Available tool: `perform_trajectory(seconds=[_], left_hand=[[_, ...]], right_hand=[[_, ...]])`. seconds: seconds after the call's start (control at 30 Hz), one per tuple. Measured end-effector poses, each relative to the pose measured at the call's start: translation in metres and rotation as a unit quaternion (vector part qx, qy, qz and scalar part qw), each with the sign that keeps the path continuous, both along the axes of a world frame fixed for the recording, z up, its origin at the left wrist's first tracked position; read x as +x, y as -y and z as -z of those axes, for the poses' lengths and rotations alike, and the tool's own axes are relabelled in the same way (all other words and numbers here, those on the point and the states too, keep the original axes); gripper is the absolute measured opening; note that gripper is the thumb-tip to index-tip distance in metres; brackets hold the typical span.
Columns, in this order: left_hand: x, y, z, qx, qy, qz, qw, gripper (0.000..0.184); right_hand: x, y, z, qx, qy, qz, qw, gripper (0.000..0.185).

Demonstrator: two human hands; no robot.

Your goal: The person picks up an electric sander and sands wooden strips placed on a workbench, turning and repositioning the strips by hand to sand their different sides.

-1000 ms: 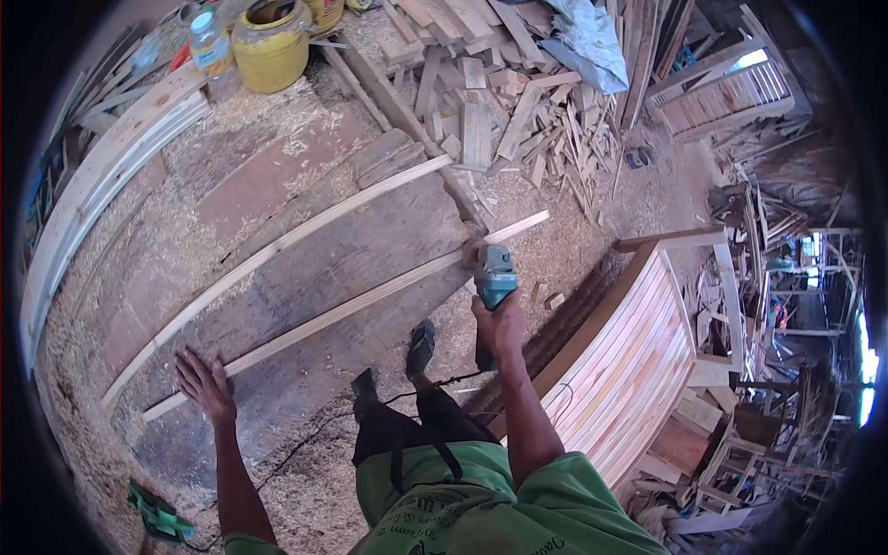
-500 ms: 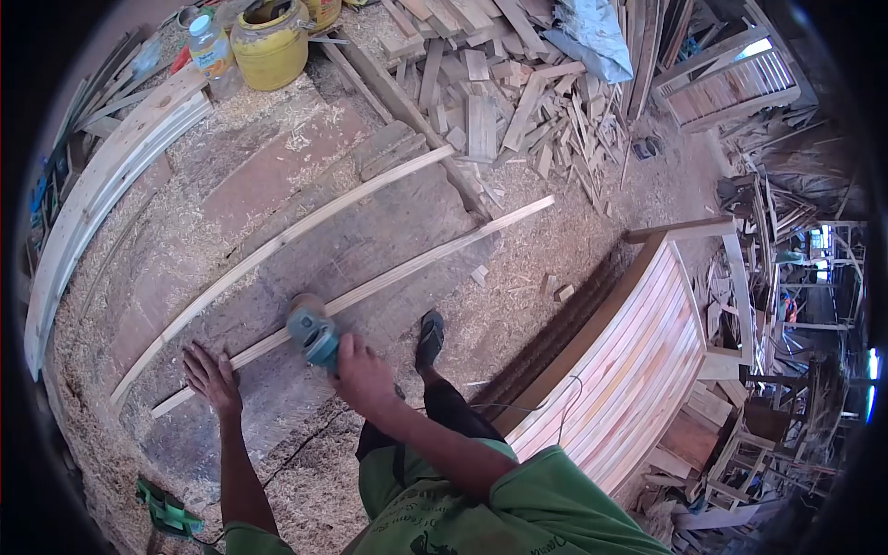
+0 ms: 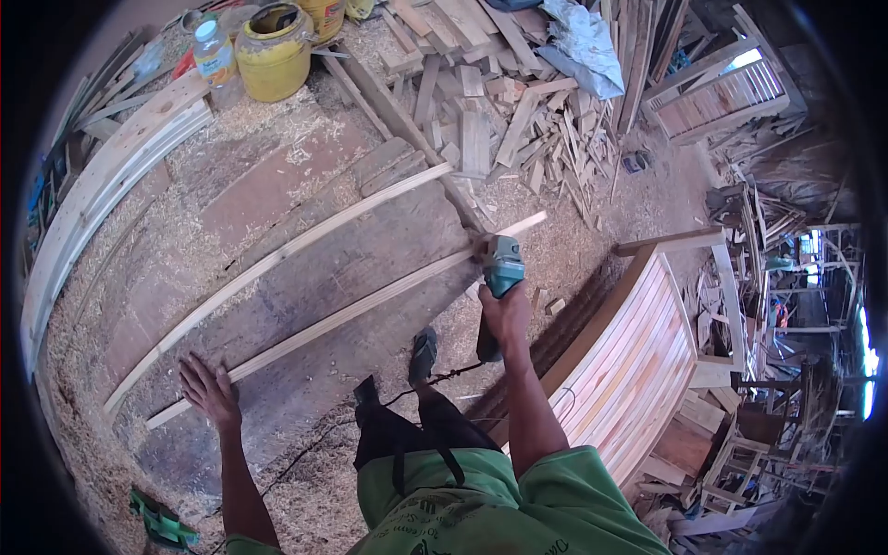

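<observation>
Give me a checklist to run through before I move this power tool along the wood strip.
1. Left hand on the wood strip: ok, spread across its near end.
2. Right hand on the power tool: ok, grip closed around it.
3. Whole strip on the board: not ok, far end juts past the edge.
4. Cord clear of the strip: ok, lies apart.
5. Tool lifted off the strip: cannot tell, they overlap in this view.

Can't really make out any words here tbh. The green shirt (image 3: 504, 509) at bottom centre has dark lettering (image 3: 435, 523), but it's too blurry to read. Same with the bottle (image 3: 214, 57) at upper left: there's a printed label (image 3: 216, 68), text way too small.
</observation>
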State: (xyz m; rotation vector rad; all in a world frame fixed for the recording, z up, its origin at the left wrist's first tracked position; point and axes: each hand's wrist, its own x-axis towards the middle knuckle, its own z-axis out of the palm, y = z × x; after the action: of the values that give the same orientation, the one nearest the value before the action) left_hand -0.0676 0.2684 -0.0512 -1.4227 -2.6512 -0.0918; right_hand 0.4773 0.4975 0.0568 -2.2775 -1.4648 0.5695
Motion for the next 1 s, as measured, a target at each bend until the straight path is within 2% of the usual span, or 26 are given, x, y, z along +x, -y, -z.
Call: perform_trajectory(seconds=[0.07, 0.13, 0.17, 0.23, 0.27, 0.3, 0.33, 0.37, 0.47, 0.6, 0.73, 0.93, 1.0], left_hand=[[0.002, -0.002, -0.002, 0.005, 0.003, 0.015, 1.000, 0.070], [0.013, -0.014, -0.014, 0.033, 0.011, 0.050, 0.998, 0.065], [0.033, -0.031, -0.026, 0.059, 0.083, 0.097, 0.990, 0.061], [0.093, -0.061, -0.055, 0.100, 0.232, 0.184, 0.950, 0.055], [0.108, -0.062, -0.053, 0.095, 0.228, 0.180, 0.952, 0.050], [0.121, -0.064, -0.046, 0.092, 0.221, 0.175, 0.955, 0.046], [0.127, -0.064, -0.040, 0.090, 0.214, 0.170, 0.958, 0.042], [0.118, -0.062, -0.032, 0.120, 0.245, 0.130, 0.953, 0.039], [0.071, -0.041, -0.029, 0.132, 0.240, 0.139, 0.952, 0.036], [0.016, -0.010, -0.054, 0.088, 0.281, 0.132, 0.947, 0.035], [0.012, -0.007, -0.054, 0.092, 0.317, 0.097, 0.939, 0.037], [0.014, -0.012, -0.059, 0.094, 0.305, 0.113, 0.941, 0.038], [0.014, -0.011, -0.058, 0.094, 0.310, 0.116, 0.939, 0.039]], right_hand=[[-0.002, 0.006, -0.005, -0.031, -0.005, 0.021, 0.999, 0.061], [-0.017, 0.030, 0.010, -0.004, -0.044, -0.053, 0.998, 0.055], [-0.032, 0.041, 0.015, 0.015, -0.040, -0.083, 0.996, 0.054], [-0.070, 0.068, 0.013, -0.023, -0.035, -0.122, 0.992, 0.061], [-0.093, 0.079, 0.009, -0.012, -0.022, -0.130, 0.991, 0.065], [-0.111, 0.086, 0.001, -0.064, -0.036, -0.144, 0.987, 0.065], [-0.129, 0.092, -0.007, -0.067, -0.035, -0.166, 0.983, 0.065], [-0.144, 0.100, -0.013, -0.070, -0.033, -0.190, 0.979, 0.064], [-0.178, 0.120, -0.022, -0.088, -0.039, -0.265, 0.960, 0.059], [-0.218, 0.129, -0.014, -0.110, -0.032, -0.353, 0.928, 0.054], [-0.205, 0.114, -0.020, -0.105, -0.029, -0.276, 0.955, 0.056], [-0.090, 0.054, -0.018, -0.098, 0.040, -0.123, 0.987, 0.061], [-0.062, 0.037, -0.016, -0.043, 0.053, -0.089, 0.994, 0.061]])
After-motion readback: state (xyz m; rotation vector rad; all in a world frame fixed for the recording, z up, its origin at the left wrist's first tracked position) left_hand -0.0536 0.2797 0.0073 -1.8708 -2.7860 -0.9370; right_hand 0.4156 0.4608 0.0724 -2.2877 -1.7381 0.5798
